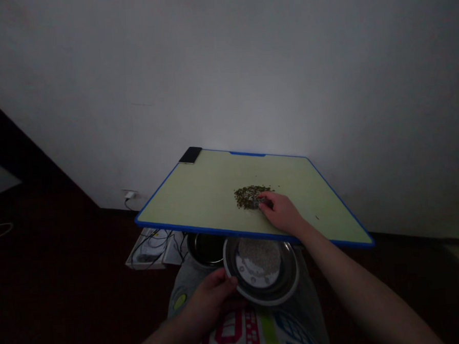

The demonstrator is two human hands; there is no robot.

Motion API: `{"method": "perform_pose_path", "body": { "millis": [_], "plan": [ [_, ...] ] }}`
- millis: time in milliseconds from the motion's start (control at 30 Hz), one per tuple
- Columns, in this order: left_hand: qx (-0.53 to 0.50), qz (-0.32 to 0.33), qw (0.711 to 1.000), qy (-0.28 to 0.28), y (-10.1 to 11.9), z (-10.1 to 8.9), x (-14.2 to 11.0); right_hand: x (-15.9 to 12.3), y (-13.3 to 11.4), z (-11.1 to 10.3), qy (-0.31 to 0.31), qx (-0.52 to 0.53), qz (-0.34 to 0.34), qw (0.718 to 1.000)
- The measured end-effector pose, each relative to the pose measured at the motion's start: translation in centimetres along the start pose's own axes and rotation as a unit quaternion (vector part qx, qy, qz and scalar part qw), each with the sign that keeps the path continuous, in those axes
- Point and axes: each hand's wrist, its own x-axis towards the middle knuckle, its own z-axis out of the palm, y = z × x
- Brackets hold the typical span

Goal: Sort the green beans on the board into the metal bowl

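My left hand (pixel 216 291) grips the rim of a round metal bowl (pixel 292 271), held on my lap just under the table's front edge. Pale grains (pixel 259 255) lie in the bowl, covering part of its bottom. On the pale board-like tabletop (pixel 199 189) with a blue rim is a small spread pile of dark greenish-brown grains (pixel 246 196). My right hand (pixel 280 210) rests at the right side of this pile, its thumb and fingers curled together in a pinch. Whatever is between the fingertips is too small to make out.
A black phone (pixel 190 155) lies at the table's far left corner. Behind the left hand is a second metal bowl (pixel 193 248). A white box with cables (pixel 151 250) stands on the floor at left, near a plugged-in charger (pixel 129 195). The wall (pixel 224 74) rises behind the table.
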Motion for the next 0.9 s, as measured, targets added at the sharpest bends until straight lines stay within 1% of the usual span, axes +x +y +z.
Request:
{"method": "perform_pose_path", "body": {
  "millis": [200, 533, 733, 900],
  "plan": [
    [-0.011, 0.005, 1.0, -0.01, -0.11, -0.04, 0.03, -0.25, 0.23, -0.21, 0.006, 0.002, 0.01, 1.0],
    [0.0, 0.005, 1.0, -0.021, -0.02, -0.2, 0.1, -0.04, 0.44, -0.01, 0.015, -0.003, 0.018, 1.0],
    [0.009, 0.007, 1.0, -0.018, 0.17, 0.1, -0.1, 0.17, 0.69, 0.23, 0.007, 0.01, 0.003, 1.0],
    [0.007, 0.005, 1.0, -0.013, -0.03, -0.12, -0.08, 0.12, 0.84, 0.2, 0.004, 0.02, -0.007, 1.0]
  ]
}}
